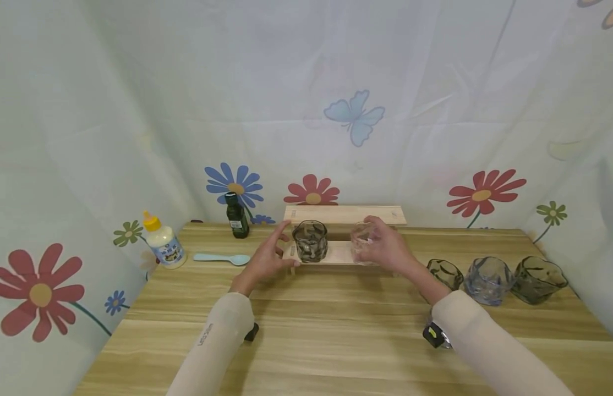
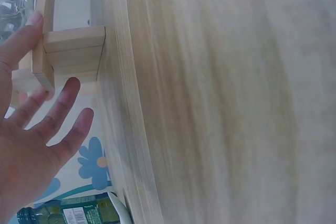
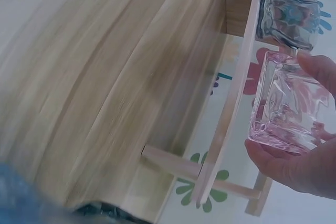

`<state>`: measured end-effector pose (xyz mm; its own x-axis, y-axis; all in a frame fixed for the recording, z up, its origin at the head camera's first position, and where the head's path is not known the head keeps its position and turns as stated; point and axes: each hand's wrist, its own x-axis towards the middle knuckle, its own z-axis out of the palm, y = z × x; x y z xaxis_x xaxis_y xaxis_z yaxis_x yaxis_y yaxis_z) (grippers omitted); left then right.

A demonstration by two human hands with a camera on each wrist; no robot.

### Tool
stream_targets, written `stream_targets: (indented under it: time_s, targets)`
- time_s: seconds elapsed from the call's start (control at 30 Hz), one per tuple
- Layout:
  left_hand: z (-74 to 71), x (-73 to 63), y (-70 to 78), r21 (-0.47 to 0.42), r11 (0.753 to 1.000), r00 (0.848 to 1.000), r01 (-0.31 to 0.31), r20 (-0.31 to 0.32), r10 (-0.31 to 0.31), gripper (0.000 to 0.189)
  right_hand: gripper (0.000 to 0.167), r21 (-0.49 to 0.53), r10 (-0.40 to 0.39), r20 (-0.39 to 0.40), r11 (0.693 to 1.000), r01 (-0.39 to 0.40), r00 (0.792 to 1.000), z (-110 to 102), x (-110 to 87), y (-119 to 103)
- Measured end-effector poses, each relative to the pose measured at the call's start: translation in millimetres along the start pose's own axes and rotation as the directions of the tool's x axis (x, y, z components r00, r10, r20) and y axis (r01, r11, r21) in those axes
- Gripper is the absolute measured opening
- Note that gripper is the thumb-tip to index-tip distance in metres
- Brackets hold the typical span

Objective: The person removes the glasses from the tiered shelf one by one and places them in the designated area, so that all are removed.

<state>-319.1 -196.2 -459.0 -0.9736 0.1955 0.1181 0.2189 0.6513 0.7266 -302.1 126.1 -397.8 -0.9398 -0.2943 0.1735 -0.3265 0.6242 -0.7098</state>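
Observation:
My right hand (image 1: 386, 247) grips a clear, pinkish drinking glass (image 3: 286, 106) between thumb and fingers, at the right part of a small two-tier wooden rack (image 1: 346, 214). Whether that glass rests on the lower board or hangs just above it, I cannot tell. A grey, wavy-sided glass (image 1: 310, 242) stands upright on the left part of the lower board. My left hand (image 1: 267, 258) is beside it, fingers spread. In the left wrist view the thumb lies at the rack's end, close to the grey glass, and the other fingers reach past the wood.
Three more glasses stand at the table's right: a dark one (image 1: 444, 274) partly behind my right forearm, a bluish one (image 1: 488, 280) and a greenish one (image 1: 536, 279). At the left are a white squeeze bottle (image 1: 165, 246), a pale blue spoon (image 1: 219, 258) and a dark green bottle (image 1: 236, 217).

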Motion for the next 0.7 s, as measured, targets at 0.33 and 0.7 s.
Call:
stream_targets:
  time_s: [0.33, 0.7]
  targets:
    - [-0.9, -0.7, 2.5, 0.0, 1.0, 1.0, -0.002, 0.0, 0.002, 0.106, 0.082, -0.006, -0.022, -0.04, 1.0, 0.021, 0.999, -15.4, -17.8, 9.7]
    - [-0.6, -1.0, 1.6, -0.008, 1.0, 1.0, 0.0, 0.005, 0.0, 0.106, 0.083, -0.016, -0.005, -0.051, 1.0, 0.004, 0.999, -32.2, -34.0, 11.9]
